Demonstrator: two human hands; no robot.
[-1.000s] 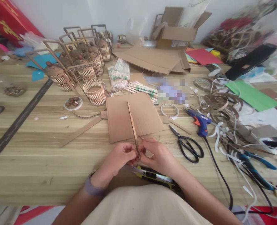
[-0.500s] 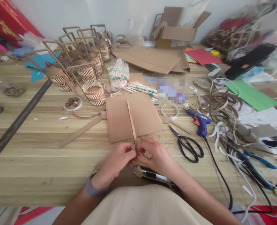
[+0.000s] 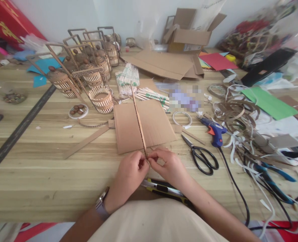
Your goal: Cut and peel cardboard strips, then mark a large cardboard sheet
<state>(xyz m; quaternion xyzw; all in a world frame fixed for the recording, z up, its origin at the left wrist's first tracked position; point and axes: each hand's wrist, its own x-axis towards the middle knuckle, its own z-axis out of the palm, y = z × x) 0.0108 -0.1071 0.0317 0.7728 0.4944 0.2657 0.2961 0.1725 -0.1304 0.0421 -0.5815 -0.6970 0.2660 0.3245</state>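
A narrow cardboard strip (image 3: 139,122) rises from between my hands and slants away over a square cardboard sheet (image 3: 155,126), its corrugated edge facing up. My left hand (image 3: 132,171) pinches the near end between thumb and fingers. Pressed close on the other side, my right hand (image 3: 166,164) pinches the same end; the fingertips of both hands nearly meet. Utility knives (image 3: 164,189) with yellow and black handles lie beneath my right forearm, partly hidden. To the right are black-handled scissors (image 3: 203,158).
A blue glue gun (image 3: 215,132), pliers (image 3: 274,179) and coiled paper strips (image 3: 237,111) lie at right. Small slatted baskets (image 3: 100,99) with tall handles stand at back left, near a dish of brown beads (image 3: 78,111). An open carton (image 3: 191,35) stands behind.
The strip's far end has lifted and reaches further away, and the strip has turned so its corrugated edge shows. My left wrist has rolled, bringing the watch face into view.
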